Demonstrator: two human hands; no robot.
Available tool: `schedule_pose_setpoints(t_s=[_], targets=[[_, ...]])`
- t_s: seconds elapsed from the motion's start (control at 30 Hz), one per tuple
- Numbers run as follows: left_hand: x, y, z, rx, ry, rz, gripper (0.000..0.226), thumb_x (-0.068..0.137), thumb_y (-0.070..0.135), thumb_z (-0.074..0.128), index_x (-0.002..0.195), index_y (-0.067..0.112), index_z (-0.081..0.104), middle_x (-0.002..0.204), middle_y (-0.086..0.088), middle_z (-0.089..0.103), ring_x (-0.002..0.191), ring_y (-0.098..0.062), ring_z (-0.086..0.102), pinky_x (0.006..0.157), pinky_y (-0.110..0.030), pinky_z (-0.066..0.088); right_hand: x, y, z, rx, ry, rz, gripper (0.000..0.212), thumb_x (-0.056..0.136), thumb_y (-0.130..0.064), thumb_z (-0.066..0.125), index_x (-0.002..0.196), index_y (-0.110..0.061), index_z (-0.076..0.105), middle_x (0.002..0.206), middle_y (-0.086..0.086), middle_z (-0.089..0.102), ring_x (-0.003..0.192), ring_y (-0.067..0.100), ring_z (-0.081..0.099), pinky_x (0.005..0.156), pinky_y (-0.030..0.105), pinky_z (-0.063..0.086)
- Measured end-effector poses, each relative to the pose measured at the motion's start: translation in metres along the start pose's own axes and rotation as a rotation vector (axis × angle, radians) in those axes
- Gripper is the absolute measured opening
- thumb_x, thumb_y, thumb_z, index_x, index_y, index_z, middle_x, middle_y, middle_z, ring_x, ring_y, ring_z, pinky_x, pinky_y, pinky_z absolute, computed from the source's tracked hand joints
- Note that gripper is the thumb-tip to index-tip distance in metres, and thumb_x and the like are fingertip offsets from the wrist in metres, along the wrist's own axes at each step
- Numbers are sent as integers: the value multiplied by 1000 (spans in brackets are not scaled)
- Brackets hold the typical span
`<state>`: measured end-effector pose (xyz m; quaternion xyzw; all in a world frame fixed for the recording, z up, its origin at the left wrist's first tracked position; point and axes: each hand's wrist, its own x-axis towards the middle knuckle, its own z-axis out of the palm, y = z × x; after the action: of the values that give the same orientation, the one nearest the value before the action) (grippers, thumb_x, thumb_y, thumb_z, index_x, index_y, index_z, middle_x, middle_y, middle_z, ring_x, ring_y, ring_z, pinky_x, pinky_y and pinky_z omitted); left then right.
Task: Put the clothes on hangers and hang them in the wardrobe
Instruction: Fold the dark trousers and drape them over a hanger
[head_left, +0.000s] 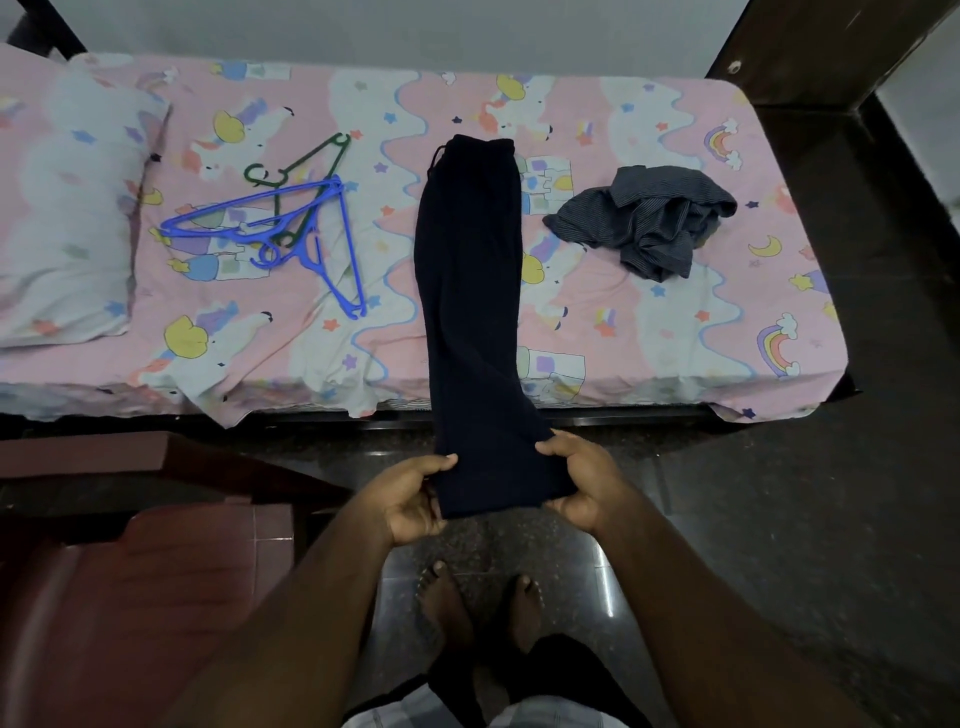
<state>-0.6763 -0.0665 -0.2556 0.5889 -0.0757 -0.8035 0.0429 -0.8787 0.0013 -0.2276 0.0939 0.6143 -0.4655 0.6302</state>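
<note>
Dark navy trousers (470, 291) lie folded lengthwise across the bed (675, 332), waistband at the far side nr the wall, hem end hanging off the near edge into both hands. Left hand (410, 499) pinches the hem's left corner, thumb on top of the cloth, fingers curled under. Right hand (582, 480) grips the right corner the same way, thumb over, fingers closed beneath the fabric. Hem is stretched flat btwn the two hands. On the bed, left of the trousers: blue hangers (291, 234) tangled w/ a green hanger (306, 161), nr the pillow (67, 208). Right of the trousers, apart from them: a crumpled grey striped garment (649, 218).
</note>
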Motion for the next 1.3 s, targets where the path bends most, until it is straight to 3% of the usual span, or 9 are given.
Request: schedule_pose_setpoints(t_s=[0.1, 0.23, 0.4, 0.47, 0.7, 0.8, 0.97, 1.1, 1.3], targets=[[-5, -2, 0, 9, 2, 52, 18, 89, 20, 70, 105, 16, 65, 101, -2, 66, 87, -18, 61, 69, -32, 47, 2, 1, -6, 11, 18, 42, 35, 84, 3, 59, 118, 0, 67, 116, 20, 71, 107, 39, 67, 88, 53, 56], [-11, -8, 2, -89, -18, 168, 25, 91, 10, 66, 116, 8, 65, 109, -8, 70, 94, -26, 68, 70, -39, 59, 3, 3, -12, 67, -20, 67, 32, 92, -12, 64, 122, -2, 66, 116, 18, 72, 108, 35, 68, 84, 46, 58], [-18, -18, 3, -169, -13, 206, 24, 91, 1, 61, 115, 3, 64, 111, -12, 69, 91, -26, 70, 65, -36, 62, 1, 8, -21, 101, -33, 97, 8, 92, -7, 65, 99, -3, 66, 95, 10, 69, 78, 18, 64, 53, 25, 55], [-21, -21, 2, -175, -9, 202, 23, 91, 2, 62, 114, 5, 65, 110, -11, 70, 90, -24, 69, 64, -35, 61, 1, 10, -23, 81, -46, 116, 7, 91, 0, 63, 96, -6, 65, 93, 10, 66, 74, 16, 60, 50, 22, 51], [-28, -29, -2, -176, 47, 233, 20, 94, 12, 65, 114, 9, 64, 110, -8, 68, 96, -21, 64, 85, -39, 57, -1, 14, -24, 38, -159, 146, 37, 91, 4, 53, 122, -13, 65, 121, 11, 69, 106, 28, 66, 70, 38, 58], [-29, -33, -4, -183, 55, 231, 23, 94, 15, 66, 116, 10, 65, 110, -10, 69, 95, -22, 65, 81, -39, 58, -3, 19, -25, 57, -158, 179, 34, 89, 5, 57, 121, -4, 63, 125, 15, 67, 105, 29, 66, 65, 36, 60], [-34, -39, -3, -193, 69, 221, 15, 94, 20, 65, 106, 11, 65, 88, -8, 71, 69, -19, 70, 62, -32, 60, -4, 20, -28, -11, -143, 199, 21, 89, 6, 59, 109, 0, 61, 116, 15, 62, 80, 20, 61, 48, 21, 51], [-36, -44, -6, -153, 102, 240, 21, 93, 22, 67, 111, 12, 64, 94, -8, 71, 71, -18, 70, 63, -33, 59, -8, 20, -32, -22, -158, 182, 21, 87, 1, 64, 107, -6, 63, 106, 11, 67, 82, 20, 63, 55, 27, 55], [-44, -56, -1, -44, 100, 211, 36, 84, 41, 78, 106, 14, 68, 106, -9, 74, 89, -19, 71, 71, -33, 59, -16, 23, -34, 0, -184, 119, 29, 86, 0, 71, 114, -5, 62, 120, 16, 67, 101, 32, 68, 77, 43, 61]])
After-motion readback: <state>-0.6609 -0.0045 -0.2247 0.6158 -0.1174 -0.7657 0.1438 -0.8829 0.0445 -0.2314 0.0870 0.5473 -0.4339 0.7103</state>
